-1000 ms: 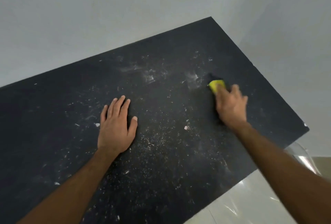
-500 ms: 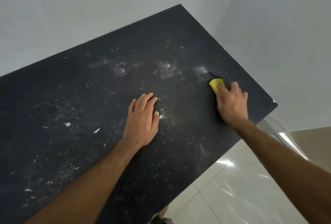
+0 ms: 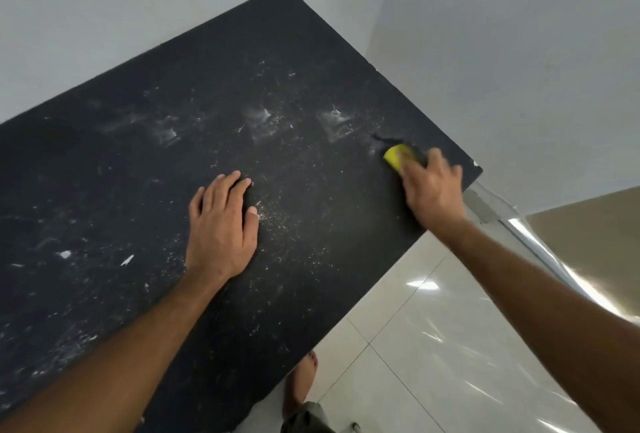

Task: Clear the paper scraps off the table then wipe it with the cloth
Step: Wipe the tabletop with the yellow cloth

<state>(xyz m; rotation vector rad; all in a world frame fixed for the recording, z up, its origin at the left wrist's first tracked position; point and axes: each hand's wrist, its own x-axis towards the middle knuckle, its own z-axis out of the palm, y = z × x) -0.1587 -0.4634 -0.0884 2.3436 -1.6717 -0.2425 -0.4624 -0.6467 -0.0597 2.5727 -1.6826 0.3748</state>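
The black table is dusted with fine crumbs and pale smears. Two small white paper scraps lie on its left part. My left hand rests flat on the tabletop near the middle, with its fingers straight. My right hand grips a yellow cloth and holds it against the table close to the right corner. Most of the cloth is hidden under my fingers.
The table's far edge meets a grey wall. Glossy white floor tiles lie below the table's near right edge, where my bare foot stands. A clear plastic object sits just past the right corner.
My left hand has slid to the right across the table, away from the two white scraps. My right hand has carried the cloth a little toward the right corner. The view has shifted.
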